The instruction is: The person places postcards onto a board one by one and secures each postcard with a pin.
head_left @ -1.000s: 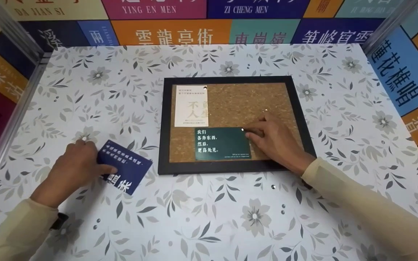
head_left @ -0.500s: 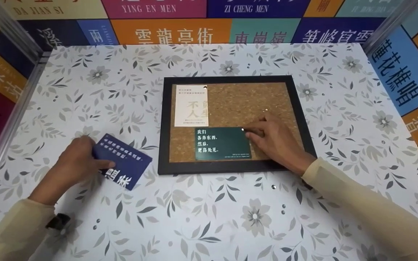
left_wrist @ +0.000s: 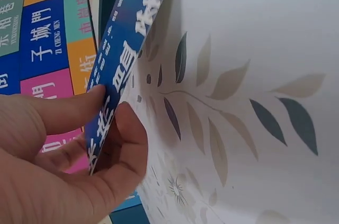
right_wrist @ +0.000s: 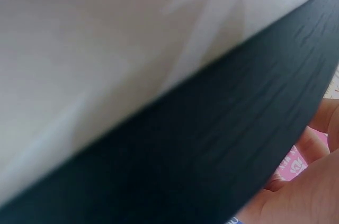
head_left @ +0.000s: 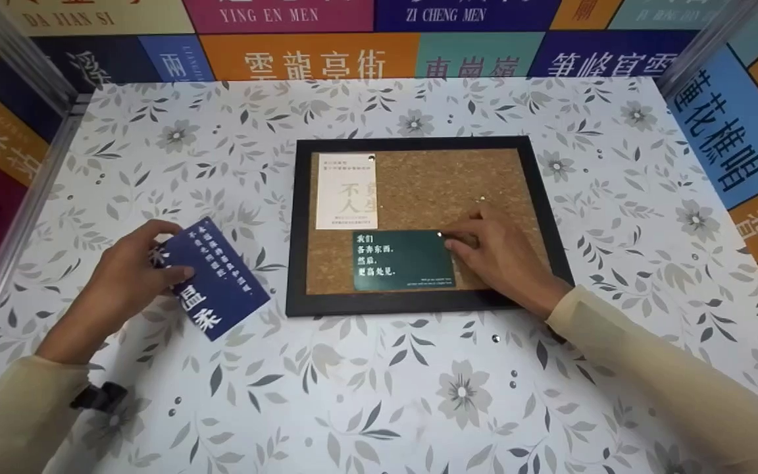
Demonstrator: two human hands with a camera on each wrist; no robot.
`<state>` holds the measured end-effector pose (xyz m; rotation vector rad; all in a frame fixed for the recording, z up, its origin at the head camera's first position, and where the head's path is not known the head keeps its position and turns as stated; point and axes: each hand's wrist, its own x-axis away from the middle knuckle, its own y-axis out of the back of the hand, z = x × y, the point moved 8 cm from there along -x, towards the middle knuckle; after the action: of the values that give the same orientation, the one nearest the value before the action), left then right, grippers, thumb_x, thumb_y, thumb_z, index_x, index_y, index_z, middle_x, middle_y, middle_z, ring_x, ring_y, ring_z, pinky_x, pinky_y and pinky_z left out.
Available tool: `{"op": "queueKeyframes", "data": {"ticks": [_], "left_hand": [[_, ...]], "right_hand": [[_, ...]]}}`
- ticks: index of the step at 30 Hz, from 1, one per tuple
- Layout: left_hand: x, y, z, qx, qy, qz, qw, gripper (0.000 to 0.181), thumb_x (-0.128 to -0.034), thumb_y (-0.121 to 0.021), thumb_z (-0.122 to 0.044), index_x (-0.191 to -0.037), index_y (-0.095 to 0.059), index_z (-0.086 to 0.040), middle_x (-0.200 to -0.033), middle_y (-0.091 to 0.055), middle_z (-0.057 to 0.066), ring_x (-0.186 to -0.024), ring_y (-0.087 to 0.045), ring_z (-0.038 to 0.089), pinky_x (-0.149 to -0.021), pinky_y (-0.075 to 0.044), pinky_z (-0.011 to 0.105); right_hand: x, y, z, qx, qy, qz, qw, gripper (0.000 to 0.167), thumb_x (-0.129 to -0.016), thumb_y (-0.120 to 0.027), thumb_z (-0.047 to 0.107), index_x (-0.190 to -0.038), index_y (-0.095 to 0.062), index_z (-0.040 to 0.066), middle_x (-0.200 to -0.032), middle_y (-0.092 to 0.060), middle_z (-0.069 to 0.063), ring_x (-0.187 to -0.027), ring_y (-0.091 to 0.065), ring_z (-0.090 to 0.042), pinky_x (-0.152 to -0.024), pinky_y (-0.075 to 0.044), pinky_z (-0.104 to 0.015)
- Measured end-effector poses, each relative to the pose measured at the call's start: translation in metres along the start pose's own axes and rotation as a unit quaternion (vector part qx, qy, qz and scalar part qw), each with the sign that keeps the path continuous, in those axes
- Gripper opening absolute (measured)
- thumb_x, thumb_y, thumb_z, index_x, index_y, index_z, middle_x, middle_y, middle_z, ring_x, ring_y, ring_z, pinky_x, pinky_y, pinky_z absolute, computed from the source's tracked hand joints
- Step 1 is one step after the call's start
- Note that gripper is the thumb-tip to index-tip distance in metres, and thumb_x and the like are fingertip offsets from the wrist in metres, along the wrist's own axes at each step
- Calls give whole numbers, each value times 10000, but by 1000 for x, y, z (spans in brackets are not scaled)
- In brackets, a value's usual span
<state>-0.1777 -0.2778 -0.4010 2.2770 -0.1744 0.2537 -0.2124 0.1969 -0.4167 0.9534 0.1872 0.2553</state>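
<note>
My left hand (head_left: 119,273) holds a blue card (head_left: 227,283) with white lettering by its left side, raised over the table. In the left wrist view, the thumb lies on one face of the card and curled fingers on the other. On a black-framed cork board (head_left: 445,184), my right hand (head_left: 501,253) has its thumb and index finger pinched at a small shiny pushpin (head_left: 440,234). That pin sits at the upper right corner of a green card (head_left: 405,263). A white card (head_left: 347,194) has a pin at its upper right corner. Right fingertips are hidden in the right wrist view.
The flower-patterned table (head_left: 326,408) bears a small shiny round thing (head_left: 496,338) below the board. Another glinting spot (head_left: 482,199) shows on the cork above my right hand. Colourful lettered panels (head_left: 313,59) stand along the back and sides.
My left hand has lifted the blue card, moving slightly up and left, and turned it clockwise. The right hand has stayed at the pin on the green card.
</note>
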Motion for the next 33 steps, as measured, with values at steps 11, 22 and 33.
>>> {"op": "queueKeyframes", "data": {"ticks": [11,22,33], "left_hand": [[-3,-2,-11,993,-69,196,9948,644,-1019,-649,102,-1608,-396,45,-1322,-522,299,-1001,-652,229,-747,-598,214],[-5,2,-25,1598,-234,-92,9868,613,-1020,-651,94,-1592,-433,49,-1363,-512,261,-981,-682,124,-795,-636,234],[-14,-2,-51,2328,-718,-452,9688,572,-969,-702,138,-1510,-558,20,-1227,-600,159,-915,-769,133,-760,-667,286]], "right_hand": [[0,0,-2,-49,-69,53,10000,284,-1060,-758,158,-1336,-807,114,-1147,-613,-113,-979,-528,-278,-801,-437,-414],[0,0,0,-73,24,48,10000,280,-1065,-755,178,-1329,-808,102,-1148,-611,-113,-988,-529,-276,-808,-446,-425],[0,-1,-1,-55,15,60,10000,287,-1059,-760,171,-1330,-805,84,-1186,-621,-129,-1023,-551,-287,-843,-464,-435]]}}
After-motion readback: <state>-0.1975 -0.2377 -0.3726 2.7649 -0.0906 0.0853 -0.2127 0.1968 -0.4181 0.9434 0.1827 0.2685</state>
